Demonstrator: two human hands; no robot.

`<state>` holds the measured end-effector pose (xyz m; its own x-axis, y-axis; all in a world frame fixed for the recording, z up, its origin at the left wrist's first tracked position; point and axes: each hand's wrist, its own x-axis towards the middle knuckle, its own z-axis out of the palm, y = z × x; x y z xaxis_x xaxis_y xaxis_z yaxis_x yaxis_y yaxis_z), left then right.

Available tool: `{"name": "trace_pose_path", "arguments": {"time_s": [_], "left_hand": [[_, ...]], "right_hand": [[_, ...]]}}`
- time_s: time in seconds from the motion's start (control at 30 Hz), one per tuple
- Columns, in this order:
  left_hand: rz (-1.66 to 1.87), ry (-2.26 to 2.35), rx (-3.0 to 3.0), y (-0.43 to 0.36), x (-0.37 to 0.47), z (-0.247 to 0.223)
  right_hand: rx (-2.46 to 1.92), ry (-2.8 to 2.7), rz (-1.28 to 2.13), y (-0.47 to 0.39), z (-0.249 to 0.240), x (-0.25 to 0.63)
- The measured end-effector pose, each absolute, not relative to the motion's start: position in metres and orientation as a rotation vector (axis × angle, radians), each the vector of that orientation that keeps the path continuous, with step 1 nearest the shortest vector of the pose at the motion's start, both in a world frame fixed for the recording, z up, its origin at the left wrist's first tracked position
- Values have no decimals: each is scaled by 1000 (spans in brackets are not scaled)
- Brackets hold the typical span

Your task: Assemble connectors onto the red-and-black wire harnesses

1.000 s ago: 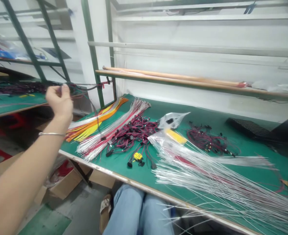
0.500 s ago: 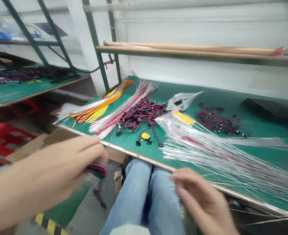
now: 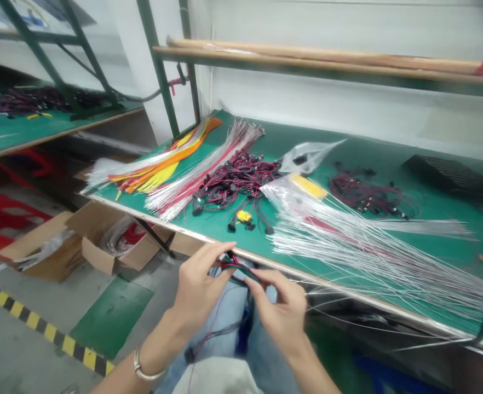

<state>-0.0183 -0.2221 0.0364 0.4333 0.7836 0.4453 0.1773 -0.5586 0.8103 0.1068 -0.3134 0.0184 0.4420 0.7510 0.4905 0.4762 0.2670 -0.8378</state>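
Note:
Above my lap, at the table's front edge, my left hand (image 3: 202,282) and my right hand (image 3: 278,298) close on a coiled wire harness (image 3: 238,267) of black, red and green wires. The left fingers pinch one side of the coil, the right thumb and fingers the other. Loose wire ends hang from it over my jeans, with a black connector (image 3: 190,354) at the lower left. In front of my hands on the table lie a small yellow piece (image 3: 243,215) and a pile of red-black wires with connectors (image 3: 237,180).
White and red wire bundles (image 3: 200,175) and orange-yellow sleeves (image 3: 163,164) lie at left; long white wires (image 3: 368,251) spread right, some overhanging the edge. Behind are plastic bags (image 3: 307,156) and a black tray (image 3: 450,175). Cardboard boxes (image 3: 105,257) stand on the floor, lower left.
My left hand has swung in from the left with the wire harness, and my right hand has moved in to grip it too. The view has tilted down slightly.

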Motion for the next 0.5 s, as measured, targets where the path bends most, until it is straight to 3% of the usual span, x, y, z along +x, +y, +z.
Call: {"name": "trace_pose_path", "arguments": {"time_s": [0.23,0.37,0.5], "left_hand": [[652,703,1375,-215,-26,40],[607,603,1089,-213,-29,34],[550,280,1600,-215,-44,45]], "right_hand": [[-1100,-1234,657,-324,8,126],[-901,-952,889,-319,13,114],[-628,-359,1270,-308,31,109]]}}
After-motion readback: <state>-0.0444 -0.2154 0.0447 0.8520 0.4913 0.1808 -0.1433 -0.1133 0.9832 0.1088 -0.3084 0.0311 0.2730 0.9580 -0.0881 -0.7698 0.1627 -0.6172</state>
